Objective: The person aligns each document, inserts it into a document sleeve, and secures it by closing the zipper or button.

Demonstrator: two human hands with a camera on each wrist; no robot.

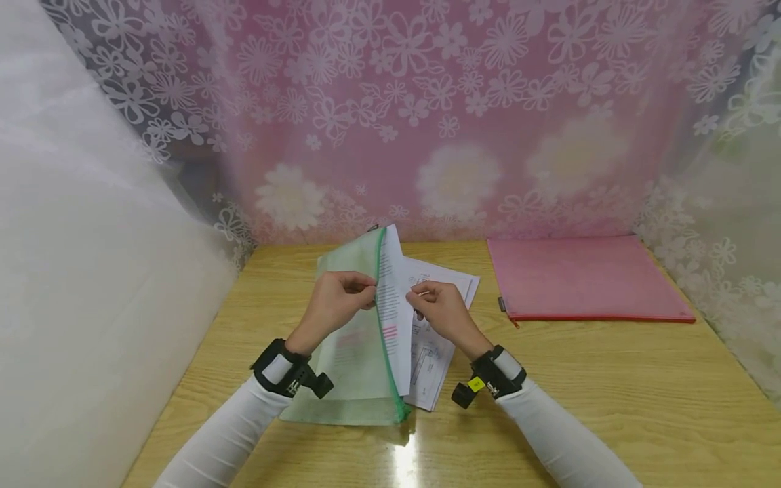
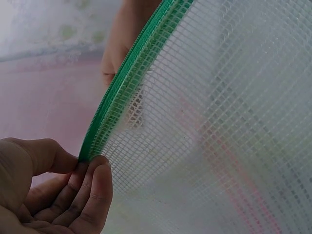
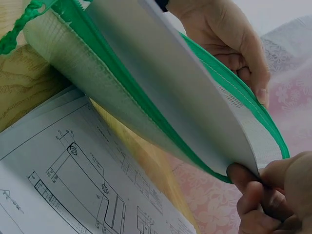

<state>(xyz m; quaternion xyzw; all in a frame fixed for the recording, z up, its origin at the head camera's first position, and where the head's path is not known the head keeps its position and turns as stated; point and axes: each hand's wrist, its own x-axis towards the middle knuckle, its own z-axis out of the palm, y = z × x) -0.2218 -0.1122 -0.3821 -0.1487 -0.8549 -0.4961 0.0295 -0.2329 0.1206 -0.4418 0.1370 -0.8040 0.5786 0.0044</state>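
Note:
A translucent mesh zip pouch with green edging [image 1: 348, 352] stands tilted on the table, its mouth spread toward the right. My left hand [image 1: 343, 298] pinches the green zipper edge [image 2: 109, 100] between thumb and fingers. White printed sheets [image 1: 395, 318] with pink marked lines sit partly inside the pouch and stick out of its mouth. Their outer edge is pinched by my right hand [image 1: 441, 308], whose thumb and fingers show in the right wrist view [image 3: 273, 195]. Beside the pouch, partly behind these sheets, lie papers with technical drawings [image 3: 83, 180].
A pink zip pouch with a red zipper [image 1: 592, 278] lies flat at the back right of the wooden table [image 1: 579, 393]. A flowered pink curtain [image 1: 451, 122] hangs behind the table, and a white sheet [image 1: 104, 224] hangs along the left.

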